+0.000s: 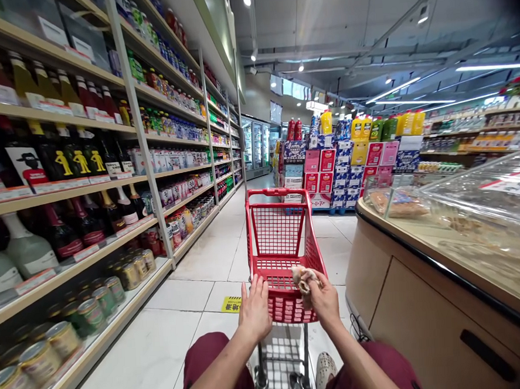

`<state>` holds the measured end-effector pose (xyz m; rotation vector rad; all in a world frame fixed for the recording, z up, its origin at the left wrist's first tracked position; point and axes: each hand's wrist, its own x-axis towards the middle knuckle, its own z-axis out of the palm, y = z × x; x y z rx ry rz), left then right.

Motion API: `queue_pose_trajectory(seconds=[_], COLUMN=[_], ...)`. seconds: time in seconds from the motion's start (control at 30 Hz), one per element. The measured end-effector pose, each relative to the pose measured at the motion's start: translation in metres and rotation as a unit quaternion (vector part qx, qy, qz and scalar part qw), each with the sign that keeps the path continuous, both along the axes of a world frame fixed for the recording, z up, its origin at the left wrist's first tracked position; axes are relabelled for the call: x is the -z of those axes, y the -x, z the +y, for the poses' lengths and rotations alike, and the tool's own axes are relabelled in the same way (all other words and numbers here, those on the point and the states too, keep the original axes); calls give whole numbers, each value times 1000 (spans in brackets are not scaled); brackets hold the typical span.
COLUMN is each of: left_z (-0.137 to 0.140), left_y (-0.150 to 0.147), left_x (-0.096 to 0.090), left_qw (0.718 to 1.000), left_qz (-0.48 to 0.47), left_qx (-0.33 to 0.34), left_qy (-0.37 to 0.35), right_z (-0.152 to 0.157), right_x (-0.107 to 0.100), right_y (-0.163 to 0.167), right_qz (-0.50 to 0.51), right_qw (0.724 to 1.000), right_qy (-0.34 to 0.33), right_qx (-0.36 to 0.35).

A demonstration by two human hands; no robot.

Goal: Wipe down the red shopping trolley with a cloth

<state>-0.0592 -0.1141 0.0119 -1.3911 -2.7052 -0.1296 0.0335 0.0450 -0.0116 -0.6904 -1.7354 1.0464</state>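
A red plastic shopping cart [274, 195] with grid walls stands straight in front of me, between my knees. My left hand [253, 311] rests against the near left side of its basket, fingers stretched out and holding nothing. In my right hand [324, 299] is a crumpled, stained cloth [306, 281], pinched at the near right rim of the basket. The cloth hides part of that rim. Below the basket, the cart's grey legs and casters show on the floor.
Tall shelves [141, 125] of bottles and cans line the left. On the right stands a curved display counter [393, 292] with clear covers. Stacked drink cartons [320, 173] rise ahead. A yellow floor sticker [231, 303] lies left of the cart, and a black cable [358, 327] by the counter.
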Motion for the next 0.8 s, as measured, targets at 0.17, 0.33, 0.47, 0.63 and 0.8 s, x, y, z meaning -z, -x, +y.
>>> queue_pose_trajectory(seconds=[0.17,0.33,0.47,0.63,0.8], left_z=[-1,0,3,13,18], left_y=[-6,-8,-8,-16,-20], left_x=[0,-1,-5,-9,-6], left_qw=[1000,999,999,999,999], left_qz=[-14,-24,-25,-30,-28], left_qx=[13,20,28,40,27], left_qy=[-6,-14,-12,11,6], right_z=[22,39,73,96,32], right_x=[15,31,27,34,51], right_y=[-16,-37,-48,-46,-10], right_qz=[-52,-207,-274,-240,-148], right_qw=[980,866,805,832,882], right_qy=[-176,-455,-520,-487,-446], right_qx=[73,-3,-76,-115,7])
